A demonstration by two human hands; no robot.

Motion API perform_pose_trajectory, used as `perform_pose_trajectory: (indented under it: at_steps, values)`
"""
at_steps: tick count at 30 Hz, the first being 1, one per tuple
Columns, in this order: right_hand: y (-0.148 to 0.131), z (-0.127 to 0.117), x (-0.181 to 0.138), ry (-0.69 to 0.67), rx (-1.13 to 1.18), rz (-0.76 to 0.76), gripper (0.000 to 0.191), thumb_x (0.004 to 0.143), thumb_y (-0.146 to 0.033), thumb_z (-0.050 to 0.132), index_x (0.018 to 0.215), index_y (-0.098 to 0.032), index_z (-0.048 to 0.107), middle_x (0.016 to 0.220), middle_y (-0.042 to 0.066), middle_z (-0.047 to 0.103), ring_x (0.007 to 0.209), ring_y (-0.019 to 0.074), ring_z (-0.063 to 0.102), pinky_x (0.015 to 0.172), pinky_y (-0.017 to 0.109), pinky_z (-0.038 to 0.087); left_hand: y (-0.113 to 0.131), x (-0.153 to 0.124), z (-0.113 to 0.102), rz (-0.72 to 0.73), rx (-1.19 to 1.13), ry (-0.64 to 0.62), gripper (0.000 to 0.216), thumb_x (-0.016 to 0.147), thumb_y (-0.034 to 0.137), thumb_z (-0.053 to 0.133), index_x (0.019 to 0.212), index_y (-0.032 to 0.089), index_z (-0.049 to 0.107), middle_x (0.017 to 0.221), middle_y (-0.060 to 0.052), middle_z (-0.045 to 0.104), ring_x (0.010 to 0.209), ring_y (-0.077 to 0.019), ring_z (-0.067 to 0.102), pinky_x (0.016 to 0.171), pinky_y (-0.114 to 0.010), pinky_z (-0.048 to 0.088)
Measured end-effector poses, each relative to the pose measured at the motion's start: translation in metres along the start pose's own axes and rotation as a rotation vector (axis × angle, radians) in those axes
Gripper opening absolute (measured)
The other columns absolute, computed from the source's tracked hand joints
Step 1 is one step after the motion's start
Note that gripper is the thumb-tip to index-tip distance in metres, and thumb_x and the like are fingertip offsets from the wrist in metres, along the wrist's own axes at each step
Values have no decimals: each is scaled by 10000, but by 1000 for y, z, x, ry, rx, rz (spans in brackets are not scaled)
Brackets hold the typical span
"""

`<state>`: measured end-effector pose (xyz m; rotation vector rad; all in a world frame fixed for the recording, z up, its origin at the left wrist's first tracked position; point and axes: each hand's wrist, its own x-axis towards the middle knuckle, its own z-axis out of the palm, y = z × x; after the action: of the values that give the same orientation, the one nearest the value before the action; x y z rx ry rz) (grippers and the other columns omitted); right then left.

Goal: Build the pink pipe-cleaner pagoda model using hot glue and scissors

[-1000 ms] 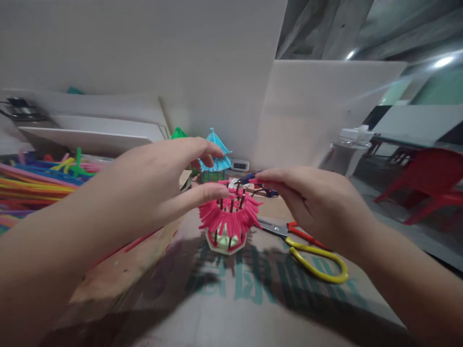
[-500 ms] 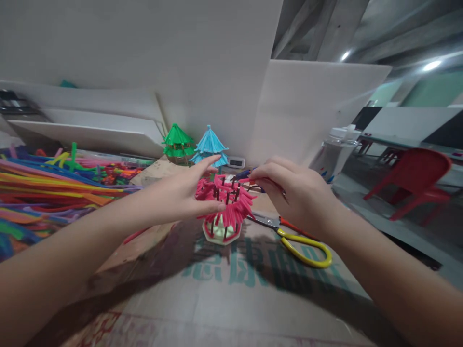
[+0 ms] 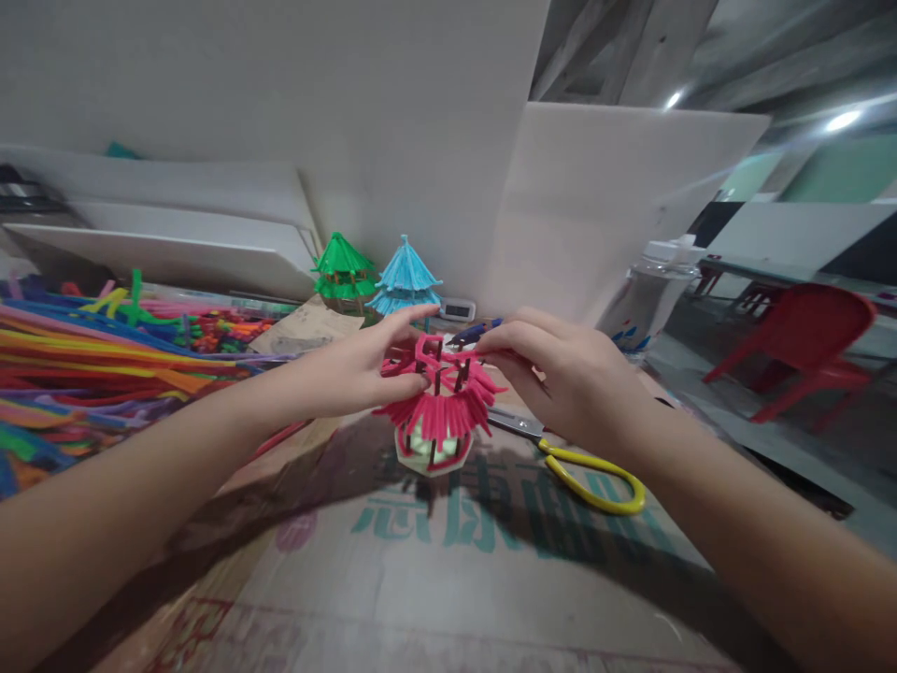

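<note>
- Pink pavilion model (image 3: 445, 416): standing upright on printed cardboard (image 3: 413, 598), between the two hands; fringed lower roof, bare dark posts above.
- Left hand (image 3: 350, 366): half-open, thumb and forefinger parted around the model's upper frame; firm grip or light touch, cannot tell.
- Right hand (image 3: 561, 365): thumb and fingertips pinched together on a pink strip (image 3: 461, 356) at the model's top.
- Scissors (image 3: 561, 454): right of the model, lying flat.
- Blue pavilion (image 3: 406, 271), green pavilion (image 3: 341, 257): behind the model.
- Coloured strips (image 3: 126, 350): heaped left of the model.
</note>
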<state>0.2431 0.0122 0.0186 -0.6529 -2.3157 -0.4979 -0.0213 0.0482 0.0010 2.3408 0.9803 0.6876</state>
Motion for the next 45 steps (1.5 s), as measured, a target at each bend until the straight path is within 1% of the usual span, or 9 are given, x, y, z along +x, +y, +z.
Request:
perform_pose_trajectory:
  at_steps: [9, 14, 21, 27, 29, 32, 35, 39, 45]
  values:
    - [-16, -2, 1, 26, 163, 20, 203, 1045, -96, 560, 1099, -138, 751, 992, 72, 760, 843, 144, 701, 749, 244, 525, 4, -2, -3, 15, -147, -102, 889, 924, 392, 680, 1686, 239, 246, 1515, -141, 633, 1355, -306, 641, 1096, -424, 564]
    - [-15, 7, -1, 54, 140, -6, 199, 1033, -93, 572, 1080, -143, 760, 998, 78, 736, 794, 142, 681, 704, 246, 523, 2, -1, -3, 58, -169, -124, 831, 943, 403, 677, 1665, 264, 290, 1532, -140, 623, 1377, -307, 632, 1094, -422, 573]
    - [-11, 9, 0, 2, 144, 2, 222, 1033, -95, 557, 1067, -188, 755, 1000, 63, 721, 807, 148, 678, 712, 263, 538, 7, -3, -3, 76, -123, -118, 773, 954, 377, 654, 1649, 282, 329, 1532, -124, 635, 1385, -283, 644, 1077, -398, 596]
    - [-12, 7, 0, 5, 139, -17, 233, 1028, -76, 547, 1067, -171, 756, 991, 72, 725, 792, 143, 677, 696, 258, 535, 1, -4, -8, 122, -14, -83, 772, 967, 455, 677, 1650, 297, 355, 1589, -109, 590, 1422, -283, 615, 1127, -402, 565]
    - [-12, 6, 0, 12, 139, -34, 222, 1023, -72, 556, 1071, -164, 753, 997, 77, 730, 808, 146, 678, 700, 258, 534, 2, -5, -12, 168, 117, -3, 714, 953, 487, 708, 1597, 296, 465, 1609, -100, 569, 1451, -305, 582, 1175, -429, 525]
    - [-12, 6, 0, 0, 130, -33, 212, 1023, -77, 569, 1085, -171, 750, 989, 68, 733, 790, 137, 668, 688, 252, 523, 9, -9, -17, 229, 243, 155, 434, 986, 487, 668, 1371, 289, 690, 1573, -93, 590, 1459, -323, 559, 1206, -487, 487]
    - [-11, 6, 0, -3, 123, -41, 212, 1032, -87, 561, 1089, -176, 745, 989, 64, 734, 786, 135, 667, 680, 250, 520, 21, -12, -16, 249, 270, 248, 275, 1030, 452, 605, 1151, 279, 781, 1501, -85, 624, 1400, -302, 598, 1189, -499, 490]
    - [-12, 6, 0, 11, 127, -35, 214, 1044, -105, 545, 1084, -183, 741, 981, 62, 729, 807, 143, 678, 688, 256, 533, 29, -14, -10, 290, 324, 224, 261, 1040, 401, 581, 1059, 269, 805, 1438, -83, 656, 1343, -286, 625, 1182, -491, 478]
    - [-13, 5, 0, 26, 120, -34, 208, 1032, -86, 553, 1078, -167, 739, 976, 67, 731, 797, 139, 670, 679, 251, 523, 29, -15, -10, 268, 325, 225, 277, 1034, 409, 570, 997, 251, 795, 1411, -88, 667, 1318, -286, 634, 1167, -485, 480]
